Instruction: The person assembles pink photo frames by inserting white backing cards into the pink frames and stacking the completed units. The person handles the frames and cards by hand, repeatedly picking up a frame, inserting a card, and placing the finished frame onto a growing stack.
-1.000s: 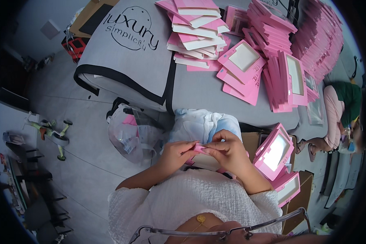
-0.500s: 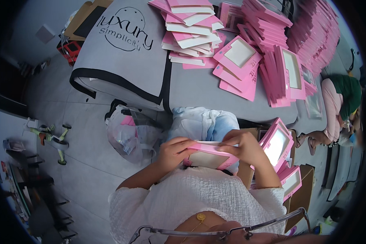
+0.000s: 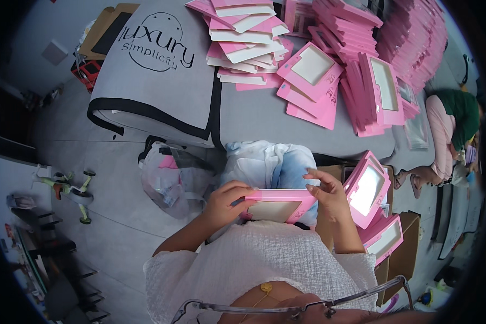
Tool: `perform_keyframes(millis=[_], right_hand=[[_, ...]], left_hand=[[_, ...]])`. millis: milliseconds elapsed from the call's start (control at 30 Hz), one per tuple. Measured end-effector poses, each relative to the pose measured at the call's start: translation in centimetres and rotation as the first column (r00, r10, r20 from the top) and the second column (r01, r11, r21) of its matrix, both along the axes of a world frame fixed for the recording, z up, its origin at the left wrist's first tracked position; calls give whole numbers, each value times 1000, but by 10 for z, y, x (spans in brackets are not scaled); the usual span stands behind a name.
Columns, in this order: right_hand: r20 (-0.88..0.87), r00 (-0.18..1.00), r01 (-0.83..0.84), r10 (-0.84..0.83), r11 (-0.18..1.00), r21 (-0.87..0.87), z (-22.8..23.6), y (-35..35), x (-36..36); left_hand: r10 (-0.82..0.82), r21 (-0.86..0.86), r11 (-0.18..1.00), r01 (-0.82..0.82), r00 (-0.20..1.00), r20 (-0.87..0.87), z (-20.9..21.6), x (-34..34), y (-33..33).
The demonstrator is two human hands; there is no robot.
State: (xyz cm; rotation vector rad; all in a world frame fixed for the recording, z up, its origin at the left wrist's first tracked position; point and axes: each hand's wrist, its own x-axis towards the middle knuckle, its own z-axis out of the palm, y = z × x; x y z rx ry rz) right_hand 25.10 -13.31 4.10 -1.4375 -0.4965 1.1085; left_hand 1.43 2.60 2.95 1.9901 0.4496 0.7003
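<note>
A flat pink box (image 3: 279, 197) with a pale window panel rests over my lap, close to my white shirt. My left hand (image 3: 225, 203) is closed on its left end, fingers along the upper edge and thumb at the front. My right hand (image 3: 329, 195) is beside the box's right corner with fingers spread; its thumb tip is at or very near the edge. Tie-dyed blue and white cloth (image 3: 270, 164) covers my legs behind the box. More pink window boxes (image 3: 366, 189) stand in an open cardboard carton (image 3: 402, 254) to my right.
On the grey covered sofa (image 3: 248, 116) ahead lie stacked pink and white boxes (image 3: 245, 43), loose pink frames (image 3: 310, 70) and tall pink piles (image 3: 413, 43). A clear plastic bag (image 3: 173, 181) is on the floor at left, with a child's tricycle (image 3: 73, 191) beyond. Another person (image 3: 445, 132) sits at right.
My right hand has let go of the box's top edge, its fingers spreading outward to the right. My left hand keeps its hold. The view has shifted slightly.
</note>
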Motion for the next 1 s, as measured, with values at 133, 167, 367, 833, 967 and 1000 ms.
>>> perform_keyframes(millis=[133,167,367,833,967,1000], right_hand=[[-13,999,-40,41,994,97,-11,-1,5],[-111,993,-8,27,986,164,-15,-1,3],[321,942,-152,97,977,152,-72,-1,-1],[894,152,78,-421,907,414,-19,177,139],[647,689,93,-327,925,368,-30,243,159],[690,627,87,-363,912,400,-32,261,171]], left_hand=[[58,-47,997,-59,998,-8,0,6,3],[89,-74,993,-89,996,-11,-4,7,7],[318,-543,811,-220,944,92,-40,37,54],[441,-673,719,-175,863,247,-34,90,110],[509,-623,751,-218,792,337,-17,94,161],[527,-620,746,-242,784,329,-3,100,175]])
